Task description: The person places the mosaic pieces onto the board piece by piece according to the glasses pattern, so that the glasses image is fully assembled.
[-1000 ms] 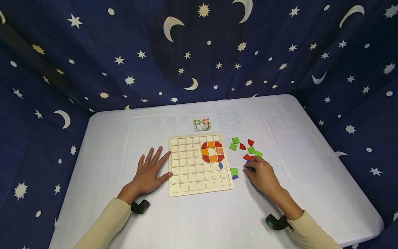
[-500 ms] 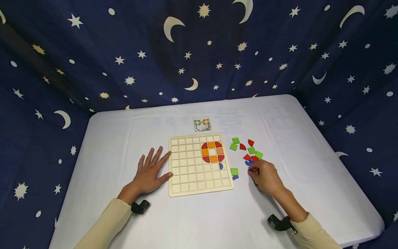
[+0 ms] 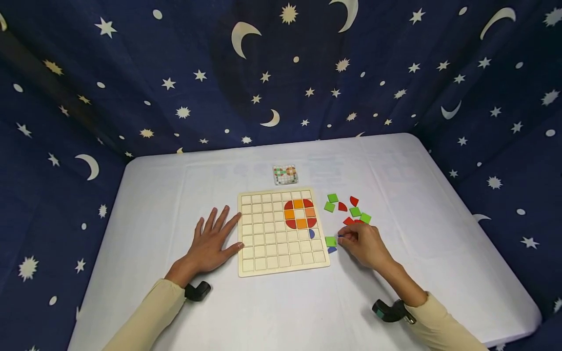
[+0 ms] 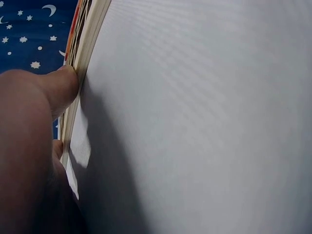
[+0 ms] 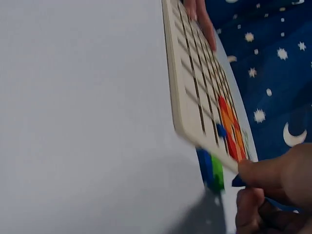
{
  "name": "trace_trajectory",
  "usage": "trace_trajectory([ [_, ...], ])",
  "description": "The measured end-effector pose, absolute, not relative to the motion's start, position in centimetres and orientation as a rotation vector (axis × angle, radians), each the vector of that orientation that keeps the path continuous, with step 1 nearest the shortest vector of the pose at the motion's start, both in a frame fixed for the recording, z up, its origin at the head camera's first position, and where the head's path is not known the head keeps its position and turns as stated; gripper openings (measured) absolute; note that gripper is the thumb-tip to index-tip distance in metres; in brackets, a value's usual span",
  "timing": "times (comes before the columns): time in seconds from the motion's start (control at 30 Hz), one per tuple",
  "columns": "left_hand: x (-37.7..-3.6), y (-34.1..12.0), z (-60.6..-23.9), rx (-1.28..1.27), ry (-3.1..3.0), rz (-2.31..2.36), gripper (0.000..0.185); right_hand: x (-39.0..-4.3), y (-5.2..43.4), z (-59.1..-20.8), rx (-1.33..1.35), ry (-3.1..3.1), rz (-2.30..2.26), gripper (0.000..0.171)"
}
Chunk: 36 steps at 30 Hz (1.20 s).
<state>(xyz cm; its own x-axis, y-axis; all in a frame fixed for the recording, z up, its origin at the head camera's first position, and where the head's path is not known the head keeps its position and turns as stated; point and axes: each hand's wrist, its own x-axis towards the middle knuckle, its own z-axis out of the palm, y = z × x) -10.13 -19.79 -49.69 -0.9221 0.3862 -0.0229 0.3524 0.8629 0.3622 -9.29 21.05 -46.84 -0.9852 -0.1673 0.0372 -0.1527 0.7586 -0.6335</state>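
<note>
The wooden grid board [image 3: 263,239] lies flat on the table. My left hand [image 3: 210,246] rests beside its left edge with fingers spread, thumb and a fingertip touching the rim. To the right of the board, my right hand [image 3: 366,245] pinches a small blue tile [image 5: 238,182] between thumb and finger; fingers hide most of it. Red corner tiles and orange tiles [image 3: 301,224] form a ring on the board's upper right. Below that ring, a blue rounded tile [image 3: 311,234] sits in a cell. A green square tile [image 3: 331,241] and another blue tile [image 3: 332,250] lie by the right edge.
Loose green square tiles [image 3: 329,207] and red corner tiles [image 3: 354,201] lie scattered right of the board. Behind the board is a small pattern card [image 3: 285,175]. A dark blue curtain [image 3: 202,112] with stars and moons surrounds the white table [image 3: 281,312].
My right hand has picked a blue tile from the loose pile and moved left with it, nearer the board's right edge. The left hand stays in place.
</note>
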Motion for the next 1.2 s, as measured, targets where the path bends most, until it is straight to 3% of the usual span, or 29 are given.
trace_trajectory([
  [0.3, -10.2, -19.7, -49.5, 0.589, 2.94, 0.545, 0.077, -8.7, 17.2, -47.5, -0.236, 2.754, -1.346, 0.008],
  [0.73, -10.1, -19.7, -49.4, 0.589, 2.936, 0.561, 0.077, -8.4, 14.8, -48.7, -0.244, 3.075, -1.162, 0.011],
  [1.2, -10.2, -19.7, -49.5, 0.584, 2.938, 0.552, 0.077, -7.8, 16.0, -48.8, -0.472, 2.952, -1.254, 0.016],
])
